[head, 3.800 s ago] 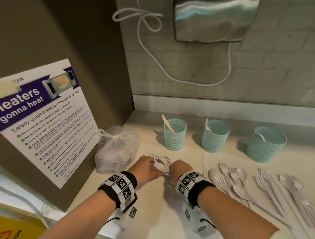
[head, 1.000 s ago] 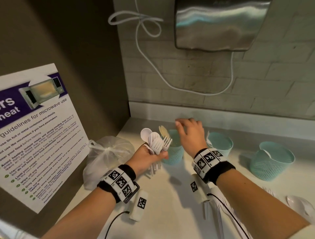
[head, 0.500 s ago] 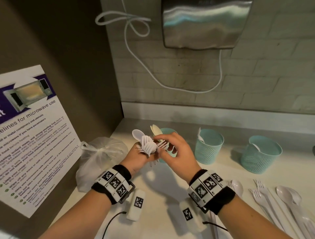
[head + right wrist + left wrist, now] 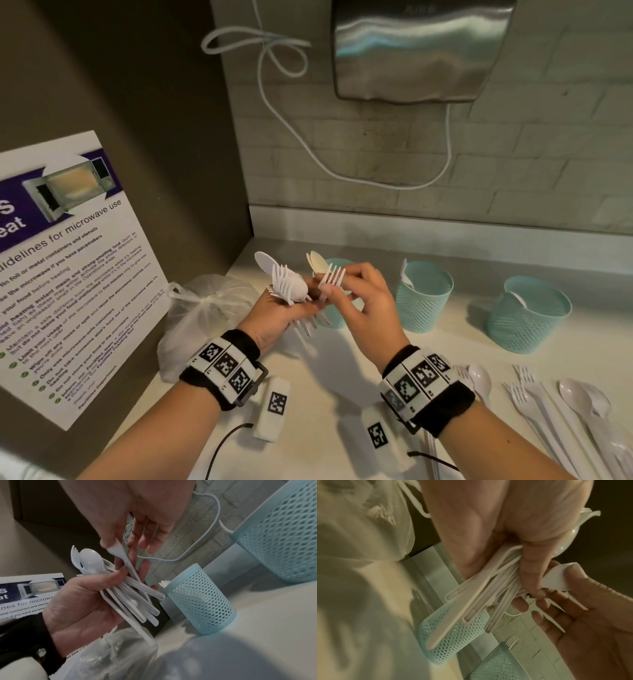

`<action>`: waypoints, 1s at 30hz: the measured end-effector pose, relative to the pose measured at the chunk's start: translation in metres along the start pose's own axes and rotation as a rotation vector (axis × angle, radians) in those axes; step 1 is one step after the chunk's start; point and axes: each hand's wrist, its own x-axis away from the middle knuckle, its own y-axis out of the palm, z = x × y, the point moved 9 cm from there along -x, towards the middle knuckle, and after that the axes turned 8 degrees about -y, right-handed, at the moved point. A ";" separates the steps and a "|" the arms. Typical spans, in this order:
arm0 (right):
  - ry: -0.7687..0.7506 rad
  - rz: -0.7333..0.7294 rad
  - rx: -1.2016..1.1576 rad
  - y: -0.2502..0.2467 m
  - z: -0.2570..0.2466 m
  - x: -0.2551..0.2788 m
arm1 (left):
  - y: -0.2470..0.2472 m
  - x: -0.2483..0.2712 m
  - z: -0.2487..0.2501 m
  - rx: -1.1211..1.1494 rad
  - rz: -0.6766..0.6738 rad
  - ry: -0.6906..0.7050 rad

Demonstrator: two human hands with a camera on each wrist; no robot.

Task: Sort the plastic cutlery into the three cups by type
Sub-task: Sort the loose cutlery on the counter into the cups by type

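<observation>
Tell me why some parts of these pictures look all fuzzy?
Left wrist view: the plastic bag and counter are smeared, too close to the lens, while the handles are sharper. Right wrist view: the bottom is a pale blur, the mesh cup crisp. Head view: sharp, though the metal dispenser shows glare.

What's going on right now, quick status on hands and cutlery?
Left hand grips mixed cutlery bundle. Right hand pinches one fork from it. Three cups behind; nothing blocking.

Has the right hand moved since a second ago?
Yes. The right hand has come back from above the left cup toward the left hand, and now pinches a fork.
</observation>
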 end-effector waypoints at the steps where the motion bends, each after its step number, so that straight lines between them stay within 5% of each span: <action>1: 0.008 0.043 0.015 -0.005 -0.002 -0.001 | 0.002 -0.001 -0.001 0.017 -0.018 -0.011; 5: 0.097 0.197 -0.150 -0.023 -0.006 -0.007 | 0.007 -0.001 -0.003 0.027 -0.067 -0.026; 10: 0.216 -0.117 -0.181 0.007 0.011 -0.005 | 0.012 -0.001 -0.015 0.106 -0.082 -0.112; 17: 0.342 -0.299 -0.233 0.011 0.028 0.006 | 0.047 0.001 -0.022 0.178 -0.295 -0.217; 20: 0.354 -0.194 -0.202 -0.001 0.036 0.005 | 0.054 -0.002 -0.023 0.159 -0.291 -0.218; 26: 0.367 0.305 -0.268 -0.065 0.050 -0.005 | 0.064 -0.016 -0.022 0.020 -0.212 -0.177; 30: 0.336 0.498 -0.399 -0.115 0.052 -0.028 | 0.068 -0.027 -0.017 -0.011 -0.109 -0.152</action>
